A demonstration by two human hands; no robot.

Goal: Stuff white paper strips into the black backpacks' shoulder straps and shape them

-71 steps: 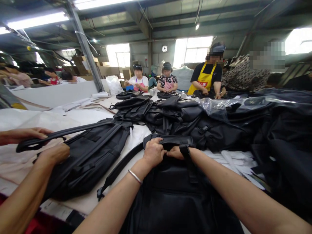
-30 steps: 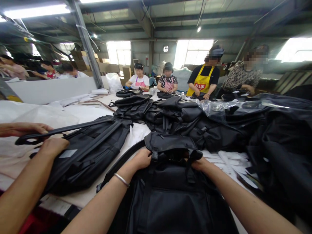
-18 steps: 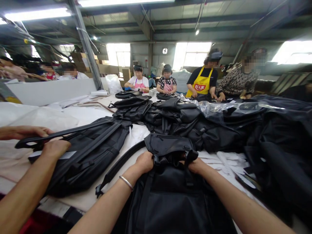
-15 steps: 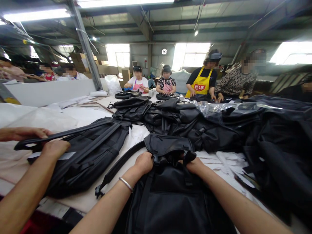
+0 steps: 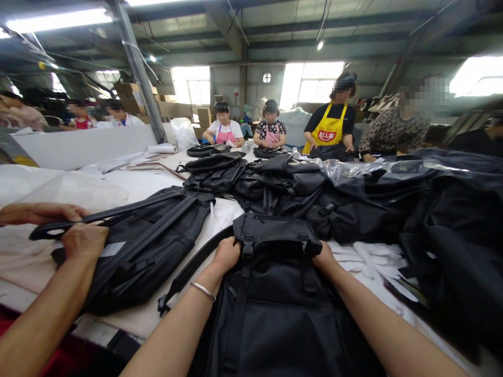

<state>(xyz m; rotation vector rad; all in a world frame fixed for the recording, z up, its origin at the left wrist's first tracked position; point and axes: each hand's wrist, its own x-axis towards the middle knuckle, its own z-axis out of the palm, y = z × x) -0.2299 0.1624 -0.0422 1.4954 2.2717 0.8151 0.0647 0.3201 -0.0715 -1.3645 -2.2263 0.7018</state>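
A black backpack (image 5: pixel 283 324) lies right in front of me, its top flap (image 5: pixel 271 229) folded down over the upper end. My left hand (image 5: pixel 228 255) is closed on the left edge of the flap, beside a dangling buckle (image 5: pixel 248 248). On the opposite side my right hand (image 5: pixel 325 259) grips the flap's right edge near a dark strap end; its fingertips are partly hidden. A shoulder strap (image 5: pixel 188 267) curves out to the left of the bag across the table.
At the left, a co-worker's hands (image 5: pixel 84 235) hold the strap of another black backpack (image 5: pixel 157 251). Black bags (image 5: pixel 291 183) are heaped across the table, with clear plastic (image 5: pixel 346 173) over some. White strips (image 5: pixel 365 262) lie at right. Several people work behind.
The flap has come down and lies flatter over the bag's top, with both my hands now at its side edges. My right hand has shifted slightly outward.
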